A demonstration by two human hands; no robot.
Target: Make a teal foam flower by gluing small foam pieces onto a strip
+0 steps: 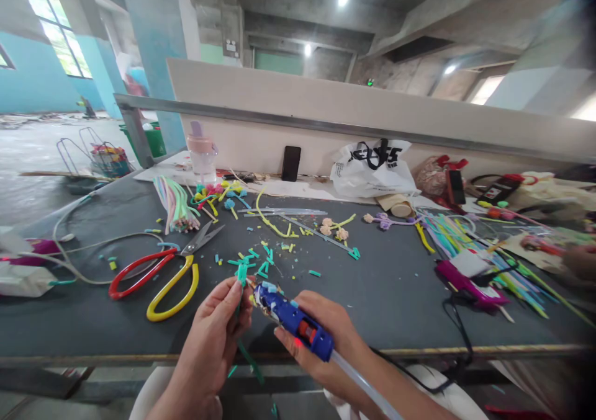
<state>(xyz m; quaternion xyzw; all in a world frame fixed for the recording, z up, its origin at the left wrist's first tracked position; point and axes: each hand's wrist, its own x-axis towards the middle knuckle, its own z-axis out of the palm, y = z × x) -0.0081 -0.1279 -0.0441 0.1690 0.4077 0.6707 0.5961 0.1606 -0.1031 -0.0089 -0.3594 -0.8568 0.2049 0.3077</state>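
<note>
Head view: two bare hands are close together above the near edge of one dark desk (pixel 382 308). The left hand (pixel 218 314) is closed in a pinch on one green fuzzy piece (pixel 242 272), which rises just above the thumb; one green strand (pixel 250 363) hangs below the same hand. The right hand (pixel 342 330) is wrapped around one blue glue gun (pixel 288 316), with one clear glue stick (pixel 363 383) running out of its back end. The nozzle points at the green fuzzy piece from just beside it — whether they touch, I cannot tell. One pair of scissors (pixel 190 246), blades parted, lies left of the left hand. Past the hands are many loose green scraps (pixel 265 265), too small to count surely. Farther back are one bottle (pixel 202 156), one upright black phone (pixel 291 163) and one white bag (pixel 372 169) — plus one bundle of pastel stems (pixel 174 203) near the bottle.
</note>
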